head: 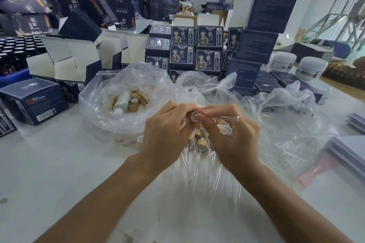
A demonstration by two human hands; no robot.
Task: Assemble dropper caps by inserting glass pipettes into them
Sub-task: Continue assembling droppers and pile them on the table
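A dropper cap (192,116), tan with a pale open end turned toward the camera, sits between two hands raised above a white table (59,163) in the head view. The left hand (167,126) curls its fingers around the cap, gripping it from the left. The right hand (227,130) pinches a glass pipette (225,118) between thumb and fingers; the tube lies nearly level, one end at the cap's mouth, the other tip pointing right past the knuckles. Whether the tube is already seated in the cap cannot be told. Directly beneath the hands, finished caps with pipettes (199,144) lie on clear plastic. To the left, a plastic bag (110,92) holds loose caps (138,98) and a small white bottle (121,102). Dark blue boxes (195,49) are stacked behind, with white jars (311,67) on the right.
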